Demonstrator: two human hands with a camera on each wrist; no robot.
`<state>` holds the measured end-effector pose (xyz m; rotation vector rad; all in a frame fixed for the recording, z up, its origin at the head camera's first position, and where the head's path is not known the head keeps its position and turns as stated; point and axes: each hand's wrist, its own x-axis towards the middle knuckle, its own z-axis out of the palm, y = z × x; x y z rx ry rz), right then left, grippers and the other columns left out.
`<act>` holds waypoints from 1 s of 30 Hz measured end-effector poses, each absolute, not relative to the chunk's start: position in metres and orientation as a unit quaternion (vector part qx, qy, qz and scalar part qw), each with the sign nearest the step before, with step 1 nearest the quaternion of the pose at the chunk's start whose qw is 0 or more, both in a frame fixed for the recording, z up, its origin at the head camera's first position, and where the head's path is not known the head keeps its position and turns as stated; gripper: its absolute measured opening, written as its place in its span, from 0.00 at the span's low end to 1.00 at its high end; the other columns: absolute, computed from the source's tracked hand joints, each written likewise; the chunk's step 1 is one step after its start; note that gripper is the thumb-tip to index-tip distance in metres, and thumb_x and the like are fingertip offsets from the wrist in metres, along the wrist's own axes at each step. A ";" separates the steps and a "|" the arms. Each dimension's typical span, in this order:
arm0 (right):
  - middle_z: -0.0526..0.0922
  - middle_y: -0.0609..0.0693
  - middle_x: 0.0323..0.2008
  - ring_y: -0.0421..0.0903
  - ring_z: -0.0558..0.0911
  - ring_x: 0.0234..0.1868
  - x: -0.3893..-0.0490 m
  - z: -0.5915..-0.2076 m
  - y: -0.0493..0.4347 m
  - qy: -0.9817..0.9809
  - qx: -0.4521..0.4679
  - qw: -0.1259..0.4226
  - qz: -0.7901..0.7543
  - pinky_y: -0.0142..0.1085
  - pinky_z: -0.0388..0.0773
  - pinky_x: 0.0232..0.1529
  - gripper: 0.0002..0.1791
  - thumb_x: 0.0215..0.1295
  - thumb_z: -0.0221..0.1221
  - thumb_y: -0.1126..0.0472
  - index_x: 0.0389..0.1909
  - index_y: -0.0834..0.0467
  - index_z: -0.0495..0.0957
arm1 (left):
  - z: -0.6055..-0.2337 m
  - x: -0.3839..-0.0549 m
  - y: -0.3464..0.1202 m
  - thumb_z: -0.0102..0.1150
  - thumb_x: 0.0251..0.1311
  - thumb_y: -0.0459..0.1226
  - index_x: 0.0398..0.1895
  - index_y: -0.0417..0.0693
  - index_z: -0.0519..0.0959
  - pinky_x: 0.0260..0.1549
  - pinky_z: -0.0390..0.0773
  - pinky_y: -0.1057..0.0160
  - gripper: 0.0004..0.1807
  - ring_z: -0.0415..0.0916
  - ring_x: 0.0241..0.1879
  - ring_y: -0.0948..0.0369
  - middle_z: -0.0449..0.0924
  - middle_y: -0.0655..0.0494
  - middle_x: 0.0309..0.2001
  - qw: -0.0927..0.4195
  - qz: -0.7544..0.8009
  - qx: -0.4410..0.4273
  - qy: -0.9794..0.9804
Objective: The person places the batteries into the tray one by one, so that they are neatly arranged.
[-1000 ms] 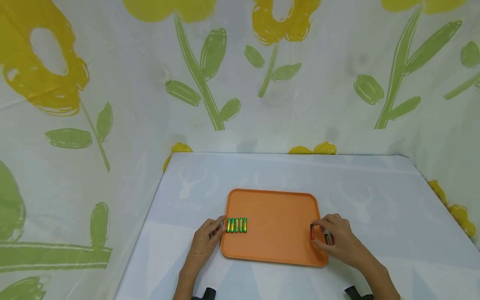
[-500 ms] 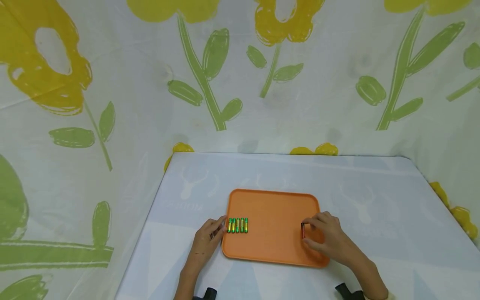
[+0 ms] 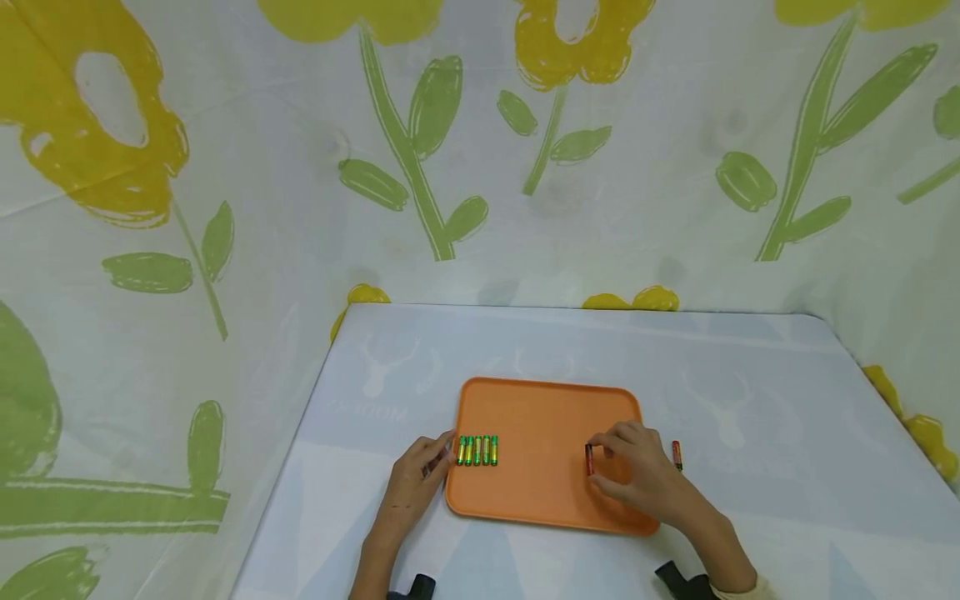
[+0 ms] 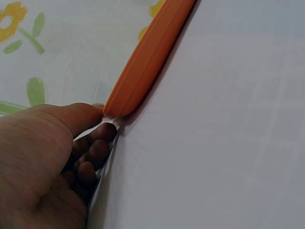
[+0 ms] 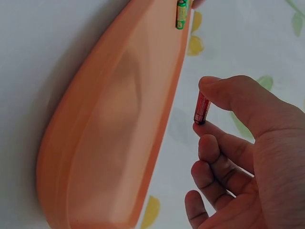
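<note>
Soft light; wrist views dimmer; tray (image 3: pixel 540 425) faintly shadowed.

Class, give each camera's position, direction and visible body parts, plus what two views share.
Head: head-worn, facing forward and down at the orange tray; left hand, right hand and forearms show.
Left wrist: worn there, facing the tray's edge; left hand shows.
Right wrist: worn there, facing the red battery and tray; mainly right hand shows.
Head and right wrist share the tray and red battery.
</note>
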<state>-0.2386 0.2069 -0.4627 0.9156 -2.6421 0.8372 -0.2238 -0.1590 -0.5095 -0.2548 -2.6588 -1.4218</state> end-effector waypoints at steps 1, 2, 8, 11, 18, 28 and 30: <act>0.70 0.39 0.34 0.38 0.66 0.42 -0.239 -0.463 0.206 -0.898 0.314 0.113 0.285 0.47 0.59 0.43 0.22 0.48 0.77 0.61 0.46 0.55 0.83 | -0.510 -0.224 -0.159 0.61 0.69 0.38 0.65 0.48 0.78 0.31 0.73 0.69 0.22 0.68 0.32 0.67 0.72 0.67 0.36 0.056 -0.469 -0.083 -0.877; 0.70 0.39 0.34 0.38 0.66 0.42 -0.239 -0.463 0.204 -0.898 0.316 0.114 0.282 0.47 0.60 0.43 0.22 0.48 0.77 0.61 0.46 0.55 0.83 | -0.510 -0.224 -0.159 0.61 0.69 0.38 0.65 0.49 0.78 0.31 0.73 0.69 0.22 0.68 0.32 0.67 0.72 0.67 0.36 0.055 -0.470 -0.082 -0.877; 0.69 0.37 0.34 0.38 0.65 0.43 -0.242 -0.464 0.198 -0.900 0.317 0.114 0.276 0.44 0.59 0.43 0.23 0.48 0.78 0.60 0.46 0.54 0.83 | -0.508 -0.224 -0.160 0.61 0.69 0.38 0.66 0.50 0.77 0.31 0.73 0.69 0.22 0.68 0.32 0.67 0.72 0.66 0.36 0.049 -0.473 -0.083 -0.876; 0.69 0.39 0.34 0.39 0.65 0.43 -0.243 -0.466 0.196 -0.896 0.325 0.116 0.278 0.43 0.58 0.42 0.23 0.48 0.78 0.60 0.46 0.54 0.83 | -0.508 -0.224 -0.159 0.60 0.69 0.38 0.66 0.49 0.77 0.31 0.73 0.69 0.22 0.68 0.32 0.67 0.72 0.66 0.36 0.048 -0.473 -0.084 -0.876; 0.70 0.40 0.35 0.37 0.64 0.44 -0.245 -0.471 0.190 -0.894 0.331 0.098 0.287 0.39 0.58 0.44 0.22 0.52 0.76 0.57 0.48 0.53 0.82 | -0.506 -0.224 -0.159 0.61 0.69 0.37 0.66 0.47 0.78 0.31 0.73 0.68 0.22 0.68 0.32 0.68 0.71 0.67 0.36 0.056 -0.463 -0.091 -0.880; 0.71 0.40 0.35 0.38 0.65 0.44 -0.246 -0.467 0.178 -0.902 0.321 0.085 0.275 0.40 0.57 0.43 0.20 0.53 0.76 0.54 0.47 0.51 0.83 | -0.508 -0.224 -0.160 0.61 0.69 0.37 0.66 0.47 0.77 0.31 0.73 0.68 0.22 0.67 0.32 0.68 0.71 0.67 0.36 0.060 -0.465 -0.098 -0.878; 0.71 0.40 0.35 0.38 0.65 0.44 -0.246 -0.466 0.176 -0.904 0.319 0.079 0.274 0.41 0.57 0.44 0.20 0.53 0.76 0.54 0.47 0.51 0.83 | -0.509 -0.225 -0.159 0.60 0.69 0.37 0.66 0.45 0.77 0.31 0.73 0.68 0.22 0.67 0.32 0.68 0.72 0.66 0.36 0.063 -0.467 -0.102 -0.876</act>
